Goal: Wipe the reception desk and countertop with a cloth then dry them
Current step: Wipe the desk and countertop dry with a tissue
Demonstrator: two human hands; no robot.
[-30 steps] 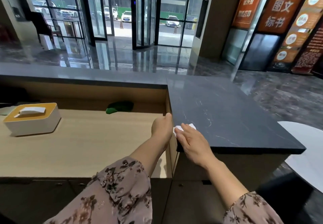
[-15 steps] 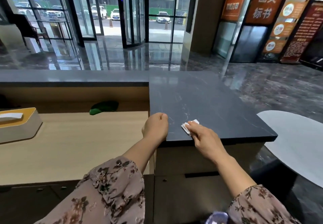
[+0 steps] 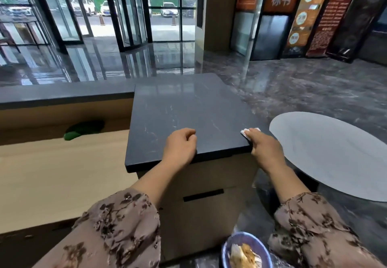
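A dark marble countertop (image 3: 188,110) tops the end of the reception desk, above the lower light wood desk surface (image 3: 62,173) at the left. My right hand (image 3: 263,148) holds a small folded white cloth (image 3: 248,131) at the countertop's near right corner, fingers curled over it. My left hand (image 3: 180,148) rests in a loose fist on the countertop's near edge, holding nothing.
A green cloth (image 3: 83,128) lies at the back of the wood desk. A round white table (image 3: 335,152) stands to the right. A blue bin (image 3: 247,251) with rubbish sits on the floor below. Glass doors and glossy floor lie beyond.
My right hand slid the cloth rightward along the countertop's near edge to its right corner. My left hand stayed fisted on the near edge. The view shifted right, and the tissue box left the frame.
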